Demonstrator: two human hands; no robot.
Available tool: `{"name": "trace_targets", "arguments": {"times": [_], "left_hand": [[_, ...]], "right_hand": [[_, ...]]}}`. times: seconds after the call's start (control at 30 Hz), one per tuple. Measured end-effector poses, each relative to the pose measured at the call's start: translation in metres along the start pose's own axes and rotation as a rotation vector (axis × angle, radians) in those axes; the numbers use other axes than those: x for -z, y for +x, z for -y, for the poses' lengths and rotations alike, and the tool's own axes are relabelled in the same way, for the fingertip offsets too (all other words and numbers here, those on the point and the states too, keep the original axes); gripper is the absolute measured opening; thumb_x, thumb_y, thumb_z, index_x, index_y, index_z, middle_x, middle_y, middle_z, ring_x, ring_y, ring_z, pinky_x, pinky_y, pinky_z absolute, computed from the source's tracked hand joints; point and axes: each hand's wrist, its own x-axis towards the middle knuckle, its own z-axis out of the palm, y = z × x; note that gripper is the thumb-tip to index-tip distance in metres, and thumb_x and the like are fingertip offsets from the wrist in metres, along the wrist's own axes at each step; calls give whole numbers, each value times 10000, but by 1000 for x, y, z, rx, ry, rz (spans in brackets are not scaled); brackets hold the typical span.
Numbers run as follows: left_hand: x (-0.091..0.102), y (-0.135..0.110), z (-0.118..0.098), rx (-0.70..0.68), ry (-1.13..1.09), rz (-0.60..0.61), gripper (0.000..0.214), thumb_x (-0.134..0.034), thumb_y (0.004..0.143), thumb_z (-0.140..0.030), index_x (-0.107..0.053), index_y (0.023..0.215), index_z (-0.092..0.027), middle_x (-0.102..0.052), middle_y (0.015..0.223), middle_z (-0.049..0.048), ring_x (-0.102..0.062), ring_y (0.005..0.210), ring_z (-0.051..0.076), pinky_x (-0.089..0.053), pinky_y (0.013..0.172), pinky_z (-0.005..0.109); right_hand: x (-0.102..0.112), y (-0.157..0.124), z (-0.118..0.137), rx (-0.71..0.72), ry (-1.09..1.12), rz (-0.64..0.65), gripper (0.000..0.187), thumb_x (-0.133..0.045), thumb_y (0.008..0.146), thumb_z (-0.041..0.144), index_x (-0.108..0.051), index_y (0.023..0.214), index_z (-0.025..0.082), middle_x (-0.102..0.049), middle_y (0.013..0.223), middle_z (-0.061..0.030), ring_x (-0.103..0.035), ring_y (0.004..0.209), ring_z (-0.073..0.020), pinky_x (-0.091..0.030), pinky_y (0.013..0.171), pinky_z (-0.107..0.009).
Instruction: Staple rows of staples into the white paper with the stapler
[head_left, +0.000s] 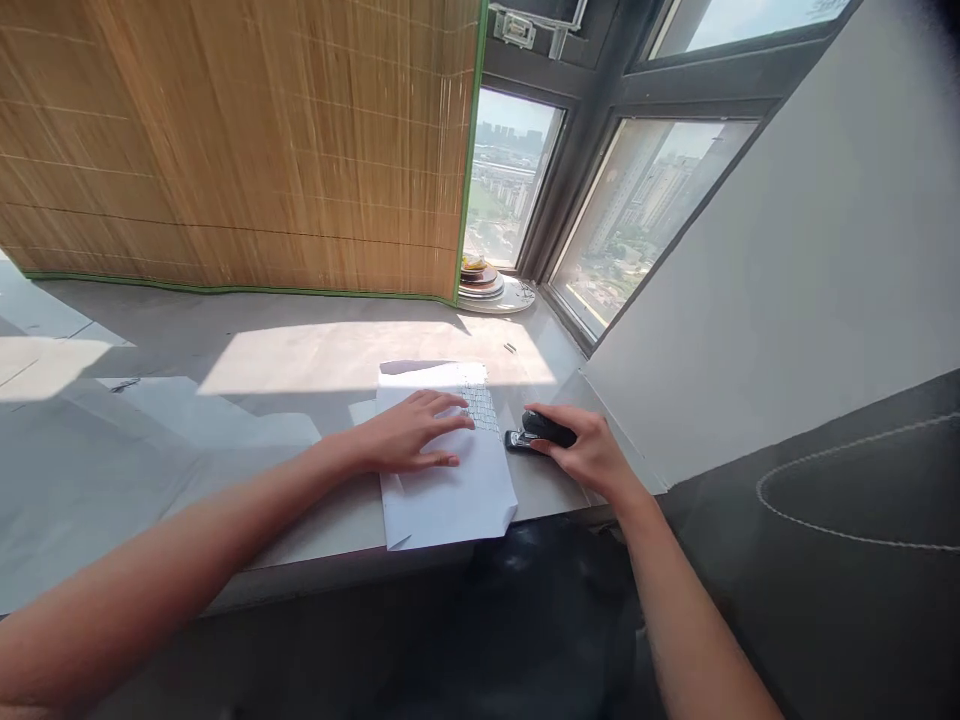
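White paper (457, 505), folded at some corners, lies on the window sill with its near end at the front edge. Many small dark marks that look like staples (480, 403) cover its upper right part. My left hand (416, 432) rests flat on the paper, fingers spread toward the marked area. Just right of the paper, my right hand (589, 445) is closed around a black stapler (547, 428), whose jaw end points left at the paper's edge. Whether the stapler touches the paper I cannot tell.
Two tiny staple-like bits (510, 348) lie on the sill (315, 350) beyond the paper. Stacked plates (484, 287) stand in the corner by the windows. A bamboo blind (240, 150) hangs at the back left. A white wall (772, 250) rises on the right.
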Motion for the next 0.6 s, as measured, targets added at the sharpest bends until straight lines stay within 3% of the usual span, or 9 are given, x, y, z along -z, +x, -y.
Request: {"name": "trace_targets", "arguments": {"times": [0.17,0.33,0.47,0.6], "left_hand": [[-15,1,-15,21,-75,20,541,-798,915,-520,-686,1432,-405,-616,1563,91,-532,1487,387,-398,1233,559],[-14,0,-21,43,-114,56,536,-773,918,-476,-681,1438,-388,-591,1594,77,-476,1529,423,-372,1244,593],[-24,-8,-15,54,-168,30,524,-789,882,-494,-705,1385,-374,-625,1542,75,-511,1493,427,-382,1233,574],[-48,-24,2,159,-224,-80,537,-854,796,-567,-752,1272,-342,-660,1473,105,-552,1434,454,-449,1161,548]], "right_hand": [[-11,0,8,47,-30,45,373,-780,934,276,-754,1305,310,-804,1169,-48,-756,1036,-298,-586,957,-469],[-27,4,12,148,-165,19,489,-771,968,269,-678,1445,322,-791,1097,-44,-732,983,-284,-506,996,-475],[-36,-1,12,173,-259,-100,538,-727,1009,274,-616,1527,366,-763,1141,-54,-702,1010,-286,-447,1040,-492],[-38,-3,15,149,-311,-104,598,-695,1003,224,-579,1558,411,-741,1211,-55,-673,1067,-306,-413,1058,-508]]}}
